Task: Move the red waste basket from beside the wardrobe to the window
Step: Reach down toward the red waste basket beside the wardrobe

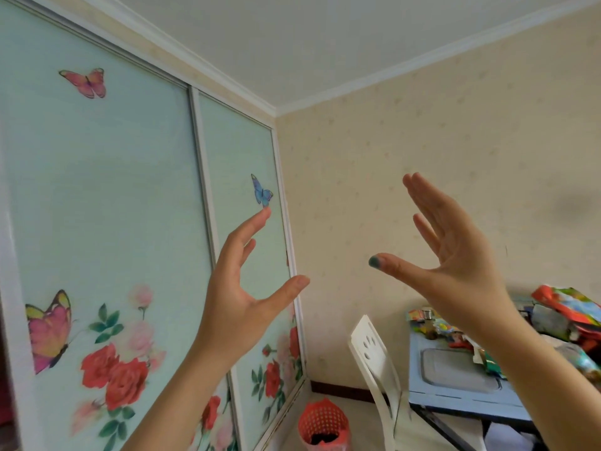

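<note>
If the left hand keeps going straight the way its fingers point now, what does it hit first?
Most likely the wardrobe door. The left hand points up and forward, its fingertip lining up with the blue butterfly printed there. Depth is unclear, so the gap is hard to judge. It points away from the red basket.

Pale green sliding wardrobe doors (pixel 107 203) printed with butterflies and roses, cream wallpapered wall (pixel 422 141), white ceiling (pixel 292 37), white chair (pixel 377 362), cluttered, possibly folding, blue-grey table (pixel 455 382)
</note>
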Available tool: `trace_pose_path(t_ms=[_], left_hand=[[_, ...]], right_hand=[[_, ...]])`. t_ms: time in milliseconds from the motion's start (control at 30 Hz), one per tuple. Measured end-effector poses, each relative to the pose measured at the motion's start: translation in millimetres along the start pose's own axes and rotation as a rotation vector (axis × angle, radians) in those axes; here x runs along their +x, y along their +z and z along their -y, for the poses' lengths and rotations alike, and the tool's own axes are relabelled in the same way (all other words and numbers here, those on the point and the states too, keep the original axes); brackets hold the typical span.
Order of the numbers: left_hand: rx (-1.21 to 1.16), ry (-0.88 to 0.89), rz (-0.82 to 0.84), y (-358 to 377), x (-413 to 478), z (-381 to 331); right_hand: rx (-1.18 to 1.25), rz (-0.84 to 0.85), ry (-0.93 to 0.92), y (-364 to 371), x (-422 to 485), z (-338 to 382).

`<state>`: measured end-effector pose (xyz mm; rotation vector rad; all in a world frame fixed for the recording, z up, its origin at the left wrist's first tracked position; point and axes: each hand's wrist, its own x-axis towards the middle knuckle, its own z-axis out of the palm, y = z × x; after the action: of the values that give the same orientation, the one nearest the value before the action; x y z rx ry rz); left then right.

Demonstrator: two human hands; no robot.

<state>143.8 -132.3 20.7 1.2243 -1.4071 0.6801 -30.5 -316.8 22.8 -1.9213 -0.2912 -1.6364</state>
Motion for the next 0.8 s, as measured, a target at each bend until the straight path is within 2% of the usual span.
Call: trace_pose_path(t_ms=[367,667,800], left_hand=[[-0.042,0.007,-0.03,22,26,132],[-0.084,0.001,-0.036,15,66,303],[-0.081,0.023,-0.021,11,79,346]], right_hand=[[-0.042,0.022,0.017,57,23,-108],[-0.065,0.01,0.023,164,75,-237],[-0.075,-0.015,0.018,190,87,-269]])
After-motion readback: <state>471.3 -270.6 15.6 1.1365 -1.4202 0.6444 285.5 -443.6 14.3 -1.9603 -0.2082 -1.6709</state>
